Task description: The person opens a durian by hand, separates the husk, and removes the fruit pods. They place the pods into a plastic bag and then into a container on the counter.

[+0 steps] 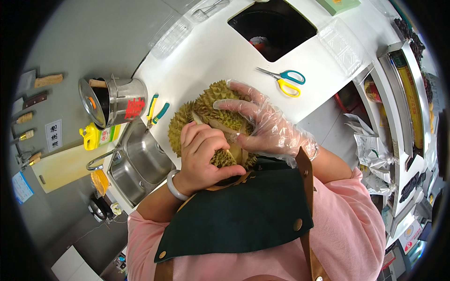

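A spiky green-brown durian (213,96) sits at the near edge of the white counter, close against my dark green apron (239,218). Its husk is split, and pale inner rind shows in the gap. My bare left hand (201,150), with a pale bangle at the wrist, has its fingers hooked into the split and its thumb on the near side. Over the right part of the fruit lies my right hand (265,119) in a clear plastic glove. Its fingers curve over the spikes and its thumb reaches to the opening. What lies inside the husk is mostly hidden.
Scissors (284,82) with teal and yellow handles lie beyond my right hand. Pliers-like cutters (158,112) rest by the steel sink (140,161). A black-lined square opening (272,28) is at the far side. Clear plastic trays (344,44) and a steel pot (126,100) stand around.
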The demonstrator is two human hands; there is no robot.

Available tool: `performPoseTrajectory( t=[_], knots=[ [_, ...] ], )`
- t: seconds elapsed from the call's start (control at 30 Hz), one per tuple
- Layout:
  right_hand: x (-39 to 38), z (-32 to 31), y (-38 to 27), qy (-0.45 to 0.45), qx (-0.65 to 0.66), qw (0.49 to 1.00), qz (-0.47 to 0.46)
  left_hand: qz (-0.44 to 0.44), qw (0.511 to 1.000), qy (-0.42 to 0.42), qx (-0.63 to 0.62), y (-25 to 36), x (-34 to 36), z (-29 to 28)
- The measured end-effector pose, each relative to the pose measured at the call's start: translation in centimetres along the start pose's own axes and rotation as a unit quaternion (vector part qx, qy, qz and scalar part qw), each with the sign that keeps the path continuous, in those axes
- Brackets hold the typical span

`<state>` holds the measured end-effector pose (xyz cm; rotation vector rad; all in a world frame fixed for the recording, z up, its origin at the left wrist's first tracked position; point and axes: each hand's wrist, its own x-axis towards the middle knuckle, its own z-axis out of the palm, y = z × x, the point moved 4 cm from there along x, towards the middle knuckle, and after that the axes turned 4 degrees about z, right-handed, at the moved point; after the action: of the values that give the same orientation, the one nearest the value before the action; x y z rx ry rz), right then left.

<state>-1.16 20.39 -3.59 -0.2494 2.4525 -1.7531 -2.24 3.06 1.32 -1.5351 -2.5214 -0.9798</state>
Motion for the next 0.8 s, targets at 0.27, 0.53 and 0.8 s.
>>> performPoseTrajectory(
  t=[0.27, 0.53, 0.8],
  knots=[
    [0.0, -0.2, 0.4, -0.022, 0.037, 0.999, 0.019, 0.008, 1.000, 0.008, 0.007, 0.0, -0.6, -0.2],
    [0.9, -0.4, 0.3, -0.033, 0.063, 0.997, 0.028, 0.006, 1.000, 0.019, -0.018, -1.3, -0.2, -0.7],
    [1.8, 0.0, 0.8, -0.005, 0.063, 0.998, 0.013, -0.057, 0.996, 0.019, -0.068, -2.8, 0.0, -1.8]
  ],
)
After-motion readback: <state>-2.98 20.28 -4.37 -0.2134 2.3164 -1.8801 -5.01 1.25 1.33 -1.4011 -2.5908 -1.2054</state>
